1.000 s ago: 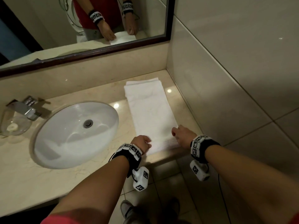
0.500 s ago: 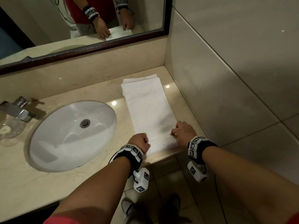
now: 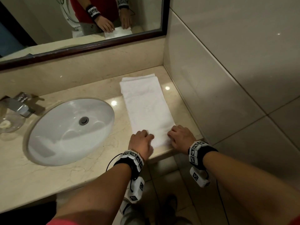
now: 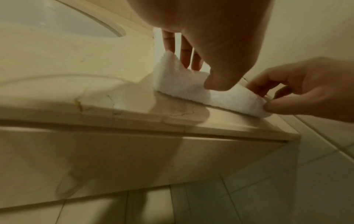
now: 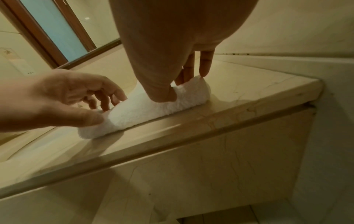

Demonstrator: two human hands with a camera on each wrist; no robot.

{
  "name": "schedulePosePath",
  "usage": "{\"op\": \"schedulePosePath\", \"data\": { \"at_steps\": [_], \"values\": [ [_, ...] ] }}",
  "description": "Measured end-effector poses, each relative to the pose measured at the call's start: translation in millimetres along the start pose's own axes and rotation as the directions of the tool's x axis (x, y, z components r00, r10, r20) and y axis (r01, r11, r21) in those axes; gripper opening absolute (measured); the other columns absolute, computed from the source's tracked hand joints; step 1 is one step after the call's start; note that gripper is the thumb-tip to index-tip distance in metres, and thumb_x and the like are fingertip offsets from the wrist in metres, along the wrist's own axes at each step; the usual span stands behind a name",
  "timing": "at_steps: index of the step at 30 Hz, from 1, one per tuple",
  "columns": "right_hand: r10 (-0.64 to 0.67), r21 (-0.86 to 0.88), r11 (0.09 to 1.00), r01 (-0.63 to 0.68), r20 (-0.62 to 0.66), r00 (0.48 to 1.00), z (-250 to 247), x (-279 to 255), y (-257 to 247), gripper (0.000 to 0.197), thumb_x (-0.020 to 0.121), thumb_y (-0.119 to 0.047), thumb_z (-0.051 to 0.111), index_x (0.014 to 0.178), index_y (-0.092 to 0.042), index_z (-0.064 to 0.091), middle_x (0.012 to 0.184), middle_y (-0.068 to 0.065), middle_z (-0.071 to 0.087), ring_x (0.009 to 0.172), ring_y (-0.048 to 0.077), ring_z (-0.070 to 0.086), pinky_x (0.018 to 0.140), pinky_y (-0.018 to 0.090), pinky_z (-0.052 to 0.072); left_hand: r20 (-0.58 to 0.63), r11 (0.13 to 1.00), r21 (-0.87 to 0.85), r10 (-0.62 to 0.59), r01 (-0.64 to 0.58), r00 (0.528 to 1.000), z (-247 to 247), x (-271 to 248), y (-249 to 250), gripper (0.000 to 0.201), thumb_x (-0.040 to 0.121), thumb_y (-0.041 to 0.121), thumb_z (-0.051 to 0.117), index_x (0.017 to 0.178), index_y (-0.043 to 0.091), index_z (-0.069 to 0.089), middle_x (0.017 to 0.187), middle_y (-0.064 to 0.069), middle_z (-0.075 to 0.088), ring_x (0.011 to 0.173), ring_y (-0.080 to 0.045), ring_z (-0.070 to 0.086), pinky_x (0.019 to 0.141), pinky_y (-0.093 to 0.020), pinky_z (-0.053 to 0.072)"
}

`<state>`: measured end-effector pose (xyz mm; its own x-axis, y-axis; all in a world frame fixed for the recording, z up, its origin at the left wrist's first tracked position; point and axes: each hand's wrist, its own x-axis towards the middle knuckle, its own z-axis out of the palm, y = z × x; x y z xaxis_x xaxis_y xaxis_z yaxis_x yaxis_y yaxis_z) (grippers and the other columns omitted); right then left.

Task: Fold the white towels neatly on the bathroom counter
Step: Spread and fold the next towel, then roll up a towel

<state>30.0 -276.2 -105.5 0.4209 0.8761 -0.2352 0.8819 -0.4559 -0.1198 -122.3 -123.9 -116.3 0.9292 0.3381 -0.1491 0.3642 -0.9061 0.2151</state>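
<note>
A white towel, folded into a long strip, lies on the beige counter right of the sink, running from the back wall to the front edge. My left hand pinches its near left corner between thumb and fingers. My right hand pinches the near right corner, thumb in front. In the right wrist view, the towel's near end curls up a little off the counter between the two hands. The far end lies flat.
An oval white sink sits left of the towel, with a chrome tap and a glass dish further left. A tiled wall bounds the counter on the right. A dark-framed mirror hangs behind.
Both hands have moved slightly forward and inward over the towel's near end and now pinch its corners. The near edge has begun to lift.
</note>
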Motion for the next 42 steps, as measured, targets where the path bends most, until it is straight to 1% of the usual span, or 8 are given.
{"op": "schedulePosePath", "data": {
  "at_steps": [3,8,15,18,25,32,38,42],
  "values": [
    [-0.013,-0.029,0.999,0.014,0.038,0.999,1,-6,0,0.035,0.084,-0.028,0.055,0.118,-0.020,0.057,0.121,0.003,0.053,0.112,0.024,0.047,0.085,0.036,0.042,-0.019,0.998,0.061,0.003,-0.002,1.000,4,-9,3,0.048,0.071,0.038,0.060,0.117,0.027,0.056,0.114,0.000,0.053,0.101,-0.025,0.050,0.084,-0.036,0.039],
    [0.004,-0.015,1.000,-0.004,0.022,1.000,4,-7,-1,0.045,0.080,-0.026,0.058,0.125,-0.021,0.054,0.124,0.004,0.052,0.114,0.027,0.047,0.088,0.038,0.040,-0.056,0.991,0.130,-0.016,0.023,0.998,13,-8,7,0.055,0.054,0.025,0.072,0.107,0.023,0.060,0.103,-0.003,0.057,0.088,-0.028,0.053,0.073,-0.037,0.041],
    [-0.023,0.021,0.999,0.026,-0.115,0.993,13,-11,-4,0.042,0.067,-0.021,0.068,0.109,-0.018,0.064,0.103,0.007,0.062,0.094,0.031,0.058,0.079,0.041,0.046,-0.079,0.987,0.144,-0.054,0.065,0.995,20,-5,11,0.049,0.054,0.016,0.072,0.103,0.020,0.063,0.099,-0.005,0.060,0.084,-0.030,0.055,0.070,-0.037,0.041],
    [-0.075,0.023,0.997,0.079,-0.149,0.986,17,-10,-6,0.046,0.062,-0.018,0.074,0.108,-0.017,0.066,0.100,0.007,0.063,0.092,0.032,0.060,0.081,0.042,0.048,-0.057,0.990,0.120,-0.069,0.075,0.996,18,-6,13,0.047,0.060,0.018,0.071,0.106,0.021,0.063,0.102,-0.006,0.061,0.088,-0.031,0.056,0.073,-0.037,0.041],
    [-0.052,0.004,0.999,0.052,-0.030,0.998,20,-7,-10,0.056,0.079,-0.015,0.063,0.132,-0.021,0.050,0.123,0.004,0.053,0.114,0.028,0.048,0.098,0.040,0.036,0.019,0.994,0.074,-0.079,0.077,0.997,12,-14,14,0.051,0.071,0.027,0.064,0.121,0.022,0.058,0.116,-0.004,0.058,0.101,-0.032,0.053,0.082,-0.037,0.039],
    [-0.031,-0.027,0.999,0.031,0.003,1.000,20,-10,-12,0.050,0.080,-0.015,0.060,0.129,-0.024,0.052,0.119,0.003,0.054,0.111,0.028,0.048,0.094,0.039,0.037,0.087,0.997,0.013,-0.070,0.070,0.994,11,-16,10,0.055,0.079,0.041,0.060,0.131,0.029,0.047,0.128,0.002,0.052,0.113,-0.027,0.049,0.089,-0.038,0.041],
    [-0.039,-0.017,0.999,0.040,0.041,0.998,7,-10,-10,0.049,0.084,-0.022,0.055,0.131,-0.026,0.046,0.123,-0.001,0.054,0.115,0.024,0.046,0.095,0.036,0.033,0.152,0.981,-0.169,-0.069,0.095,0.986,1,-18,6,0.051,0.081,0.038,0.063,0.129,0.026,0.050,0.119,-0.002,0.060,0.107,-0.030,0.056,0.085,-0.035,0.047],
    [-0.038,0.032,0.999,0.035,0.100,0.994,-10,-6,-10,0.048,0.085,-0.022,0.055,0.132,-0.024,0.044,0.125,0.002,0.056,0.115,0.026,0.050,0.095,0.035,0.037,0.240,0.953,-0.254,-0.101,0.163,0.966,-9,-14,1,0.049,0.083,0.032,0.065,0.128,0.022,0.049,0.114,-0.007,0.065,0.103,-0.029,0.060,0.083,-0.030,0.047]
  ]
}}
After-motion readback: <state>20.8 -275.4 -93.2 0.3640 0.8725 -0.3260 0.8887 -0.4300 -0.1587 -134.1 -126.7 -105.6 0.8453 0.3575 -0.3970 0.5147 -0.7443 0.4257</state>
